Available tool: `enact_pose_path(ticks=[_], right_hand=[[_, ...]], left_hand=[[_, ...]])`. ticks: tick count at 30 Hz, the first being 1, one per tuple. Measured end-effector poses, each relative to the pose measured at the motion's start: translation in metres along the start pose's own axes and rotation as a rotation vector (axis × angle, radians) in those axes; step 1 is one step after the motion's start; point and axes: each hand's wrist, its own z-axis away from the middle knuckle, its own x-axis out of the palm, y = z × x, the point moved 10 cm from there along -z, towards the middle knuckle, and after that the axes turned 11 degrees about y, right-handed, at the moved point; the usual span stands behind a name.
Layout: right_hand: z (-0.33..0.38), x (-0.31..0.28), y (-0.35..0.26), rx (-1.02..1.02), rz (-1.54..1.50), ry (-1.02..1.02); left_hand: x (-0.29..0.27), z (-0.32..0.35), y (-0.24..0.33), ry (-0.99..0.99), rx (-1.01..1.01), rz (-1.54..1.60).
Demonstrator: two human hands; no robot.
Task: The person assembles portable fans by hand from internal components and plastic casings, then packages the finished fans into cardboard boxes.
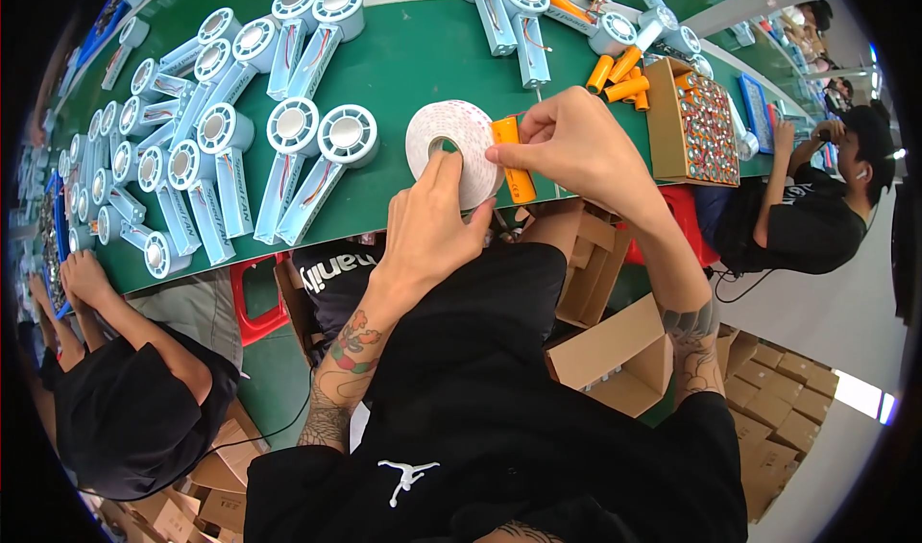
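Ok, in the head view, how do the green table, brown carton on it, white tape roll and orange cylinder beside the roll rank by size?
Green table, largest
Brown carton and white tape roll: too alike to rank
Orange cylinder, smallest

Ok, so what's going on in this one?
At a green worktable, the person's left hand has its fingers at the hole of a thick white tape roll. The right hand reaches over an orange cylindrical cell just right of the roll; whether it grips the cell is unclear. Light-blue plastic fan units crowd the table's left, while a brown cardboard box of orange cells stands to the right.
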Motion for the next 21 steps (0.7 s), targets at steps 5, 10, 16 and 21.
enact_pose_path(ticks=[5, 10, 16, 21], right_hand=[[0.001, 0.002, -0.005, -0.012, -0.001, 0.038], [0.009, -0.004, -0.017, -0.056, -0.078, 0.133], [0.046, -0.026, -0.022, -0.263, -0.505, 0.614], [0.098, -0.01, 0.027, -0.17, -0.774, 1.032]], left_hand=[[-0.004, 0.008, 0.003, -0.07, -0.019, 0.06], [-0.013, 0.019, 0.006, -0.022, -0.075, 0.169], [-0.017, 0.022, 0.003, -0.065, -0.481, 0.318], [-0.013, 0.011, 0.016, 0.041, -0.413, 0.391]])
